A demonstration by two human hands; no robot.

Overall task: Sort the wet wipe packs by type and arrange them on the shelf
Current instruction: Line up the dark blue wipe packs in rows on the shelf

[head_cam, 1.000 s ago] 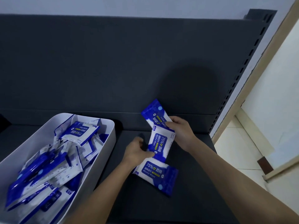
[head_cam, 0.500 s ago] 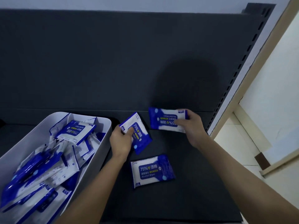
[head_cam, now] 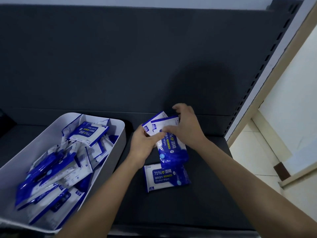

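Observation:
Two blue-and-white alcohol wipe packs (head_cam: pixel 173 143) are stacked together, one overlapping the other, above the dark shelf (head_cam: pixel 197 203). My left hand (head_cam: pixel 145 145) grips their left edge and my right hand (head_cam: pixel 185 127) covers their upper right part. A third wipe pack (head_cam: pixel 165 176) lies flat on the shelf just below them, label up. A white bin (head_cam: pixel 118 140) at the left holds several more packs (head_cam: pixel 56 167) in a loose heap.
The shelf's dark back panel (head_cam: pixel 120 57) rises behind the hands. A slotted upright post (head_cam: pixel 267 69) bounds the shelf at the right, with pale floor tiles (head_cam: pixel 257 160) beyond it. The bin stands close to my left forearm.
My hands held one pack each, apart, half a second ago. Now they have come together and the two packs overlap between them. The pack lying on the shelf has not moved.

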